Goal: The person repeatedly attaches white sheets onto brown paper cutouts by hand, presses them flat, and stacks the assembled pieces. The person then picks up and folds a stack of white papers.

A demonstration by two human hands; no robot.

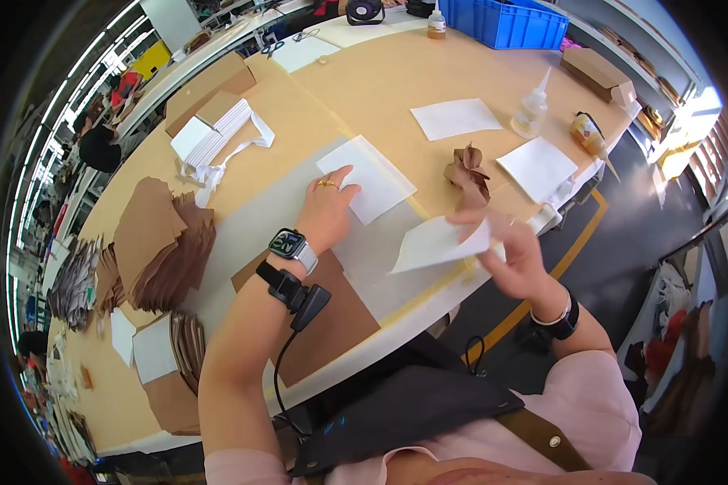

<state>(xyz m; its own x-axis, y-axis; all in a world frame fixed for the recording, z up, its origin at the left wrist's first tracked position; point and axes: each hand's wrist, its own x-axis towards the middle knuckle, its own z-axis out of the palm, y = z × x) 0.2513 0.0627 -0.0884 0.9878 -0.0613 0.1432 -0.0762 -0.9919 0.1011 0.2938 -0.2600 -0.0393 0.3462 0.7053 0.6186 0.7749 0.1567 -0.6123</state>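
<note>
We see two thin white sheets over the wooden-toned table [364, 77]. Our left hand [329, 208] rests with fingers loosely spread on the flat white sheet [374, 179], a smooth, straight-edged rectangle lying in the middle; its long axis runs from far left to near right. To its right and nearer us, our right hand [510, 246] grips the right end of the curved white sheet [433, 249], which bends softly along its length. Its long axis runs mostly left to right, a pointed corner towards the near left.

Below them spreads a smooth grey layer [255, 214]. A matte brown panel [332, 323] lies near, and a tall pile of brown pieces [150, 242] with ragged, layered edges stands on the left. A crumpled brown scrap [467, 175] sits just beyond the curved sheet.

Our left forearm hides part of the brown panel. The right fingers are blurred, so we cannot tell exactly where each meets the paper. The far-left workers are small and dark, cut by the lens's black rim.
</note>
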